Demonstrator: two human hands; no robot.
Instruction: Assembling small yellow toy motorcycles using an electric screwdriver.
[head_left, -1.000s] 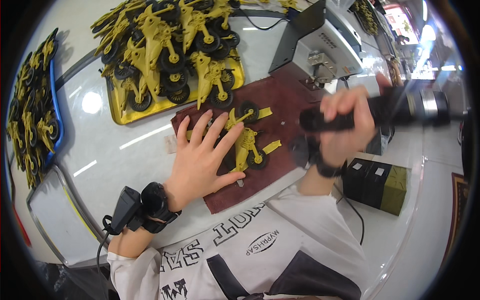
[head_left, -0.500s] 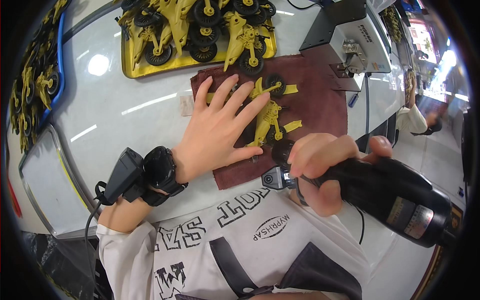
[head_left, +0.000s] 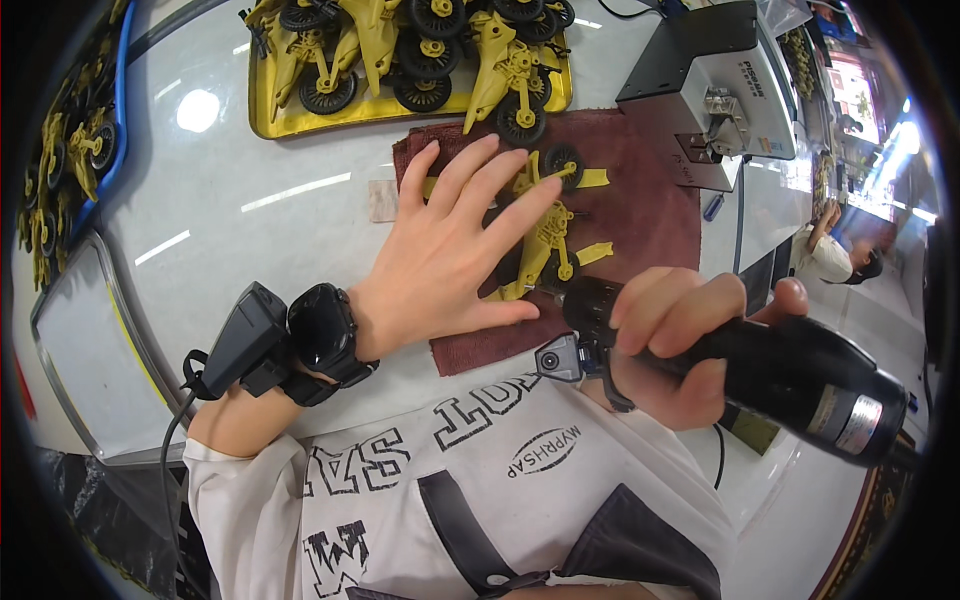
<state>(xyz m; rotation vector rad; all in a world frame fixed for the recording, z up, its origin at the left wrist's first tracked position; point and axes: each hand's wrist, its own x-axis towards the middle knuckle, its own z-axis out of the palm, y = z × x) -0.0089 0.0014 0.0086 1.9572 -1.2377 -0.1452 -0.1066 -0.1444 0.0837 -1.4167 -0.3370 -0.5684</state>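
Note:
My left hand (head_left: 450,245) lies spread over yellow-and-black toy motorcycles on a dark red cloth (head_left: 655,225), its fingers stretched out and covering part of them. One toy motorcycle (head_left: 548,235) shows to the right of these fingers, with black wheels and yellow frame parts. In my right hand (head_left: 670,330) is a black electric screwdriver (head_left: 800,385), the fingers wrapped round its body. Its nose points left at the near end of that toy, close to my left thumb. Whether the bit touches a screw is too small to tell.
A yellow tray (head_left: 268,110) piled with toy motorcycles stands behind the cloth. At the far left is a blue-edged tray (head_left: 122,130) of more. A black-and-white machine (head_left: 745,95) stands at the back right. Another person (head_left: 835,255) sits far right.
The whole view has shifted slightly, moving the toys, cloth and screwdriver a little rightward. Both hands keep nearly the same pose.

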